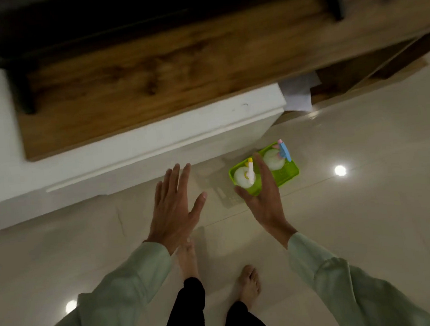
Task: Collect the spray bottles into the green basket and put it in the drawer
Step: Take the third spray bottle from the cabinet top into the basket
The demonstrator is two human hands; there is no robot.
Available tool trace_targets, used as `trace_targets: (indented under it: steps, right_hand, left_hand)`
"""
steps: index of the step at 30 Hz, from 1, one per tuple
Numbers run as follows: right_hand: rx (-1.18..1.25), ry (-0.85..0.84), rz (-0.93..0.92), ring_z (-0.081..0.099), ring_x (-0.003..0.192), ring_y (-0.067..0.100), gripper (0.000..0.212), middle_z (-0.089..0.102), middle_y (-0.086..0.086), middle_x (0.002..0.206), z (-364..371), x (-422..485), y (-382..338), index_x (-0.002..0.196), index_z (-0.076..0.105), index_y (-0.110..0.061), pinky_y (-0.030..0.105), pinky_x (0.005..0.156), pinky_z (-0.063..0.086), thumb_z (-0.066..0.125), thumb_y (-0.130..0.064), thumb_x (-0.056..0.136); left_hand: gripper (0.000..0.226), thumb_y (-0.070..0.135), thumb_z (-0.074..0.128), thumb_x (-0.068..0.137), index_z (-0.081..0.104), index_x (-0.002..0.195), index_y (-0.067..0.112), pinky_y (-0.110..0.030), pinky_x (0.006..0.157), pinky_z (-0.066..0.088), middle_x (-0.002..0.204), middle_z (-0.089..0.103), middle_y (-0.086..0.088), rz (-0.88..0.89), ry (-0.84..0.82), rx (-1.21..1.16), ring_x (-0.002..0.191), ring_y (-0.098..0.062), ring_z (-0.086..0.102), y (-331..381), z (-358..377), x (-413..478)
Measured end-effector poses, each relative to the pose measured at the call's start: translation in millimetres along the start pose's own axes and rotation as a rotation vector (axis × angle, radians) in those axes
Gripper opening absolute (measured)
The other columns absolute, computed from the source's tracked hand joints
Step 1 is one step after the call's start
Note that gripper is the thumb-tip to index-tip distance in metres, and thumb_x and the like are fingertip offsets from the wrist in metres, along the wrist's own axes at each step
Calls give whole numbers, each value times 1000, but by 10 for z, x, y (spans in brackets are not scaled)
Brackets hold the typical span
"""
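Head view: both hands, left (172, 208) and right (265, 197), are spread open and empty above the basket (286, 176); its two bottles (243, 177), seemingly upright, could be toppled if it is lifted unevenly.

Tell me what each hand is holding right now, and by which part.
Nothing is held. The left hand and the right hand are both open with fingers spread, above the floor; the green basket with two spray bottles sits untouched on the floor.

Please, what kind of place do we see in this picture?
Most likely a room in a home. A glossy tiled floor reflects ceiling lights, a white cabinet with a wooden top stands by it, and the person is barefoot. A green basket with two spray bottles sits on the floor.
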State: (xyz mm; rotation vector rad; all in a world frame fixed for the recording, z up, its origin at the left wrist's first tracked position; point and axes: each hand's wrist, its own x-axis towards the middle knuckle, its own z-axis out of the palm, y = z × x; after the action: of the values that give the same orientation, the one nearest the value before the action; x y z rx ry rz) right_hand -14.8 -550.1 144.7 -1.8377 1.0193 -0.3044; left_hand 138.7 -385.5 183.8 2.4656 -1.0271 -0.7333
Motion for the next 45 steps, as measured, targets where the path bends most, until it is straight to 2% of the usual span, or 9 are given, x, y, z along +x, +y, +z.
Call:
trace_targets:
  steps: [4, 5, 8, 12, 17, 26, 32, 41, 45]
  right_hand:
    - [14, -44, -83, 28, 148, -2, 87, 34, -11, 161, 33, -173, -894, 157, 28, -23, 23, 120, 26, 70, -33, 82]
    - [16, -55, -113, 27, 148, -4, 86, 34, -12, 161, 83, -212, -1098, 157, 28, -25, 23, 121, 26, 71, -33, 83]
    - [24, -101, -170, 32, 148, 3, 85, 37, -13, 160, 318, -303, -1579, 157, 29, -31, 36, 122, 31, 76, -27, 86]
    - [44, -189, -213, 34, 147, 3, 80, 39, -18, 158, 902, -441, -2226, 154, 30, -37, 47, 118, 37, 69, -38, 85]
    - [70, -262, -206, 34, 145, -1, 77, 39, -24, 156, 1898, -719, -2868, 153, 29, -43, 46, 117, 38, 67, -48, 86]
    - [90, -393, -171, 36, 142, -4, 77, 41, -25, 153, 3604, -1028, -3943, 150, 29, -50, 45, 119, 36, 72, -43, 87]
    - [87, -424, -192, 37, 142, 0, 79, 42, -22, 153, 4370, -728, -4551, 150, 30, -47, 45, 118, 37, 72, -45, 83]
    - [93, -390, -101, 42, 138, 7, 76, 47, -17, 148, 5465, 216, -4978, 148, 34, -44, 45, 115, 40, 74, -41, 83]
    - [29, -383, -113, 44, 135, 6, 74, 48, -14, 147, 5785, 498, -5046, 149, 35, -40, 38, 112, 42, 72, -40, 84]
  left_hand:
    - [73, 58, 35, 100, 3, 159, 29, -44, 127, 5, 170, 3, 0, -61, 105, -14, 157, -18, -2, -126, -754, -437]
    - [73, 58, 34, 100, 3, 159, 29, -45, 128, 6, 170, 3, 0, -74, 134, -14, 157, -18, -2, -201, -936, -546]
    - [73, 58, 34, 100, 3, 160, 29, -45, 128, 8, 170, 4, 0, -104, 211, -18, 157, -16, -2, -479, -1399, -797]
    - [74, 60, 33, 99, 7, 160, 27, -43, 127, 9, 170, 8, 0, -161, 308, -23, 157, -17, 2, -1057, -1994, -1139]
    - [74, 61, 35, 98, 9, 159, 26, -44, 127, 14, 169, 11, -1, -245, 382, -79, 157, -18, 8, -1941, -2605, -1501]
    - [74, 58, 38, 98, 6, 159, 30, -40, 127, 7, 170, 6, 2, -360, 429, -164, 157, -16, 3, -3368, -3582, -1914]
    - [75, 59, 37, 98, 7, 159, 28, -44, 127, 9, 170, 7, -1, -386, 450, -155, 157, -20, 5, -4003, -4084, -1712]
    - [76, 55, 41, 98, 8, 159, 26, -44, 127, 7, 170, 5, -2, -346, 386, -104, 157, -20, 4, -4892, -4756, -664]
    - [76, 52, 45, 98, 8, 159, 25, -44, 127, 9, 170, 6, -2, -333, 365, -91, 157, -21, 5, -5217, -4978, -250]
